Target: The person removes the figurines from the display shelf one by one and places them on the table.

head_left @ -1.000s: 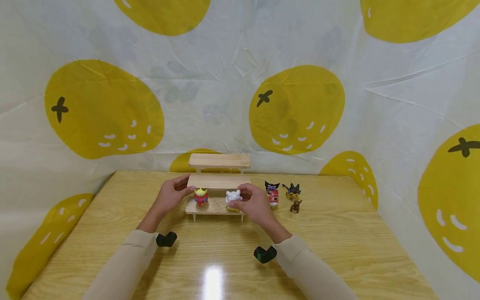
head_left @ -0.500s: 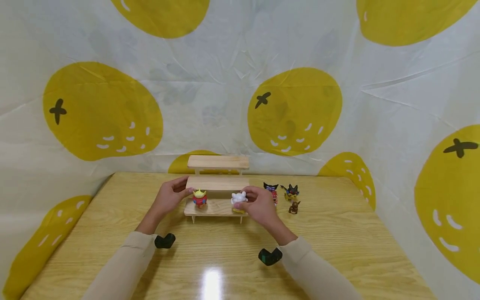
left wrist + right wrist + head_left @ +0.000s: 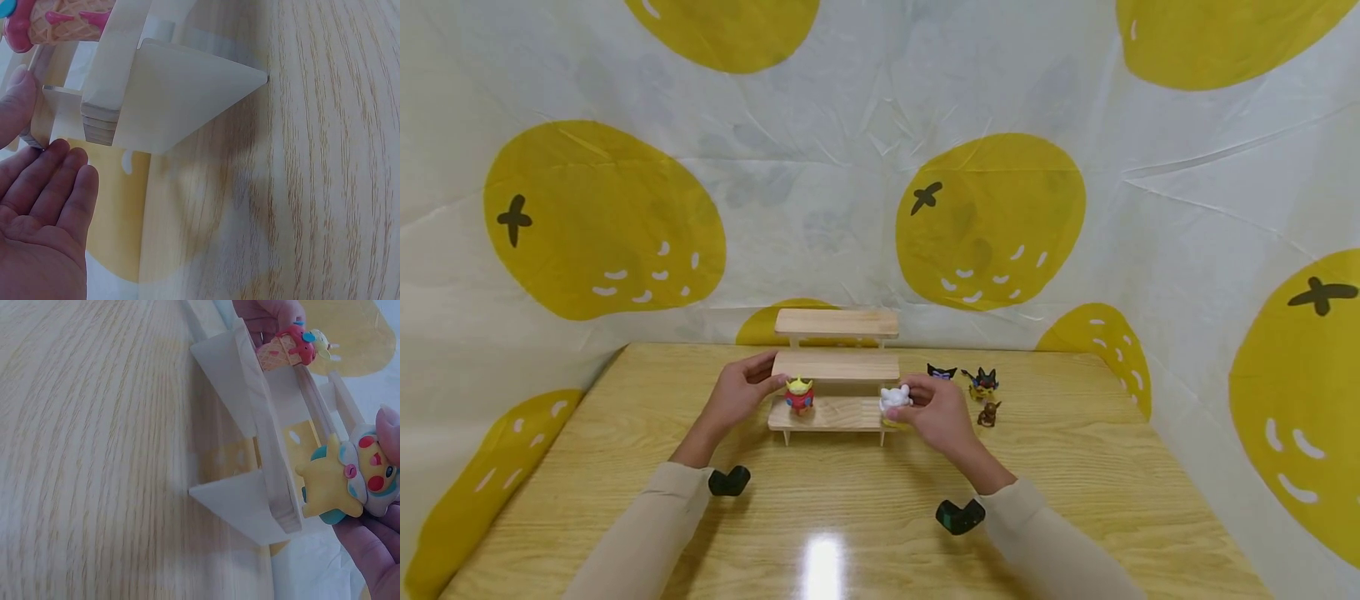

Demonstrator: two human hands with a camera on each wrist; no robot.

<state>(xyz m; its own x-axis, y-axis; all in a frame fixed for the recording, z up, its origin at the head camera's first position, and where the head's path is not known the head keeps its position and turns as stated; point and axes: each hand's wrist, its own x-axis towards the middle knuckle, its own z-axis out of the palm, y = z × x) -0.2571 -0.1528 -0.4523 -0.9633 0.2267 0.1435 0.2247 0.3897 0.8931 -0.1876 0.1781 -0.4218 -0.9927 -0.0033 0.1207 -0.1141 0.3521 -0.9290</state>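
A small three-tier wooden display stand (image 3: 835,367) stands at the back of the table. My left hand (image 3: 736,402) pinches the left end of its middle board between thumb and fingers. My right hand (image 3: 942,417) holds a yellow toy figurine with red cheeks and a white hood (image 3: 340,472) at the right end of the bottom board. From the head view only the white back of its hood (image 3: 893,398) shows clearly. At the left end of that board stands an ice-cream-cone figurine with a red and yellow top (image 3: 800,396), close to my left thumb.
Right of the stand are a dark-eared figurine (image 3: 942,372), partly behind my right hand, a yellow and black figurine (image 3: 983,383) and a small brown figurine (image 3: 988,414). A white cloth with yellow fruit prints (image 3: 820,208) hangs behind the table (image 3: 820,500).
My right hand has slid rightward with the hooded figurine, from right of the bottom board's middle to its right end. It now covers a pink-red figurine seen earlier. My left hand keeps its place.
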